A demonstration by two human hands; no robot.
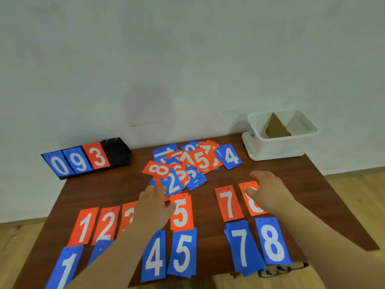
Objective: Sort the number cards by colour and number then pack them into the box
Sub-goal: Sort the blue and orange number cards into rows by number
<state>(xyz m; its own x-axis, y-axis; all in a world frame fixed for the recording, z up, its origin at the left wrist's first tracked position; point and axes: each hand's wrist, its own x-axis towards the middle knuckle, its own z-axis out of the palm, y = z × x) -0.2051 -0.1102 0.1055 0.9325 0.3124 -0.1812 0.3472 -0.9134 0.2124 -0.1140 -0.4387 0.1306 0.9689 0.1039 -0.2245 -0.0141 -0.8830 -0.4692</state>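
Sorting surface: brown table (pixel 225 178) set against a pale wall (pixel 187 59); number cards lie on it in three groups.
Unsorted pile (pixel 187 165): red and blue cards overlapping at the middle of the table, on the far side. A loose red 8 (pixel 159 168) lies on its left edge, a loose blue 2 (pixel 173 183) on its near edge and a loose blue 4 (pixel 230 156) on its right edge.
Red row: red 1 (pixel 85 225), red 2 (pixel 106 224), red 3 (pixel 129 213) partly hidden by the left hand, red 5 (pixel 181 211), then a gap, red 7 (pixel 229 203) and sorted red 8 (pixel 253 203).
Blue row: nearest the person, just below the red row. It holds blue 1 (pixel 66 268), one hidden blue card (pixel 100 249) with its number covered by the left forearm, sorted blue 4 (pixel 155 257), blue 5 (pixel 182 253), blue 7 (pixel 242 247) with more blue edges fanned beneath, and blue 8 (pixel 273 240).
Left hand (pixel 154 205): palm down, fingers stretched and relaxed, gripping nothing visible. It lies over the place between red 3 and red 5, fingertips at the pile's near edge beside the loose blue 2. Contact with a card cannot be confirmed.
Right hand (pixel 266 190): palm down, fingers spread and released, covering the upper part of sorted red 8. A further red edge shows beyond the hand, number hidden.
Box (pixel 277 147): white, open-topped, at the far right corner of the table, well apart from both hands. A cardboard divider (pixel 277 126) stands inside.
Scoreboard stand (pixel 116 153): black, at the far left corner, showing a blue 0, a blue 9 and a red 3.
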